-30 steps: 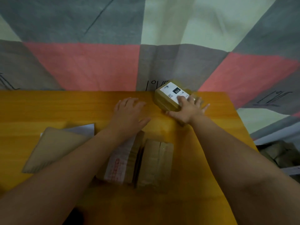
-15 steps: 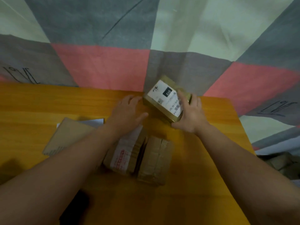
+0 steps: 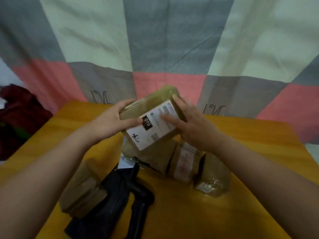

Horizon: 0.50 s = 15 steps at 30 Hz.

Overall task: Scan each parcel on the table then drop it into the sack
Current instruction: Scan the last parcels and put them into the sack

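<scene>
Both hands grip parcel (image 3: pixel 151 121) in air above desk (image 3: pixel 250 135): left hand (image 3: pixel 112 121) on one end, right hand (image 3: pixel 188 125) on other, label facing up. Scanner (image 3: pixel 138 195) lies idle below hands, untouched. Scan looks not yet done. Several parcels wait beneath hands. Sack not visible.

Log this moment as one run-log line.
stage: pre-scan | left hand and right hand: both grip labelled parcel above table | scanner: on table, untouched | sack: not in view
</scene>
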{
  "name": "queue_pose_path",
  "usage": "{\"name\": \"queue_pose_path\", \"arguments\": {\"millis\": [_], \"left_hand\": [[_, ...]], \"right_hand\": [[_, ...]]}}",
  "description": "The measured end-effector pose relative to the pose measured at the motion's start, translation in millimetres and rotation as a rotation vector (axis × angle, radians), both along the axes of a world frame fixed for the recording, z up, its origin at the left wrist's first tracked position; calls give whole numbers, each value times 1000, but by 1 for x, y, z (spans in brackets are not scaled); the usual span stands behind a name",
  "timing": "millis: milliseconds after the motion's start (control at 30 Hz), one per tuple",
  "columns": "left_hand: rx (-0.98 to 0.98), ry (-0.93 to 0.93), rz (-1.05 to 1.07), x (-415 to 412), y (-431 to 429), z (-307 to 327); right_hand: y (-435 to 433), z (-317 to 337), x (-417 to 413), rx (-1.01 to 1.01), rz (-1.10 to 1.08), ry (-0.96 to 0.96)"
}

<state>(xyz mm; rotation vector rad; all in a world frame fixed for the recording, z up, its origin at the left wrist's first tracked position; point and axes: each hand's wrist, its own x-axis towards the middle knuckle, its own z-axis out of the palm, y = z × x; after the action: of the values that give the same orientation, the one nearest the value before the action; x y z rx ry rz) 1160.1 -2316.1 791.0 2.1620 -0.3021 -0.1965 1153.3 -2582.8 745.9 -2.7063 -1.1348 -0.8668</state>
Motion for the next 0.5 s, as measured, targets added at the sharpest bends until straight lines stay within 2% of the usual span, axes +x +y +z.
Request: {"name": "queue_pose_path", "arguments": {"millis": [67,167,233,333,500], "left_hand": [[-168,-40,140,-16,18,-16],[-246,-84,242,-39,29,-47],[-283,-132,276,-57,30,-66],[-363,-189,317,-94,23,-84],[-454,-189,302,-175,28,-100]], "right_hand": [[30,-4,-11,361,-111,167],[74,-11,-35,986,-175,530],[98,-18,-52,1313,-144,712],[119,-40,-83,1473,-53,922],[129,-66,-155,1432,64,840]]}}
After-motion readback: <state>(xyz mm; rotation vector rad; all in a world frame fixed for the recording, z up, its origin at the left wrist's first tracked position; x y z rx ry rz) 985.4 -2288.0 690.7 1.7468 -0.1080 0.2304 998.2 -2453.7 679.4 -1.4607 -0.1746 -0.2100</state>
